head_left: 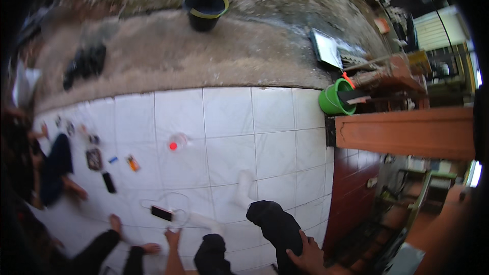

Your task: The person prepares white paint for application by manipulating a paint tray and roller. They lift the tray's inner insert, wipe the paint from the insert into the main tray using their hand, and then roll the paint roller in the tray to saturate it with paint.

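My left hand is raised at the bottom, its fingers apart and nothing visible in it, just below a black phone with a white cable on the tiles. My right hand rests open on my dark-trousered right leg. My feet in white socks are on the white tiled floor. A clear bottle with a red cap stands farther forward. Left of it lie another black phone, a small orange packet, a blue object and a dark tray.
People's bare feet and dark-clothed legs occupy the left. Beyond the tiles are a black bucket, dark bags and a pale panel. A green bucket stands by an orange ledge at right.
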A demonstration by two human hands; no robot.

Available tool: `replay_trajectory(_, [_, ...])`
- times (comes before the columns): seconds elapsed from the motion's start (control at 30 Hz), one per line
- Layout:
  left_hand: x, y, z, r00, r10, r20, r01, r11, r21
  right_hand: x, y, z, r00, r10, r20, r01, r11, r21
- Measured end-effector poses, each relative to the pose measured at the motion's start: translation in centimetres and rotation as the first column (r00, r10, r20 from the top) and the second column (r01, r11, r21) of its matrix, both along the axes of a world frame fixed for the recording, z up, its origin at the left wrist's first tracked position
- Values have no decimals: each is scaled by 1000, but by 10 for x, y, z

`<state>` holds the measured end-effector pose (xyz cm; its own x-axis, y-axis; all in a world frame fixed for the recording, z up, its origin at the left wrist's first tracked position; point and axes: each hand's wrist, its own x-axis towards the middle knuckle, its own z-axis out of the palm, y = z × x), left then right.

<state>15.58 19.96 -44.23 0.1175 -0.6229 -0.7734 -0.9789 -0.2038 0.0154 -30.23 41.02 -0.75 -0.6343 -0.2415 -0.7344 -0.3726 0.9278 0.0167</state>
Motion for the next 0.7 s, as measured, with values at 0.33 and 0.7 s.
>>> replay_trajectory(0.33, [-173, -3, 400, 860, -369, -353, 393, 920, -6, -118, 88, 93, 864, -366, 346, 469, 837, -283])
replay_trajectory(0.7, [-495, -98, 404, 697, -30, -716, 103, 993, 58, -240, 86, 27, 466, -666, 582, 841, 539, -56])
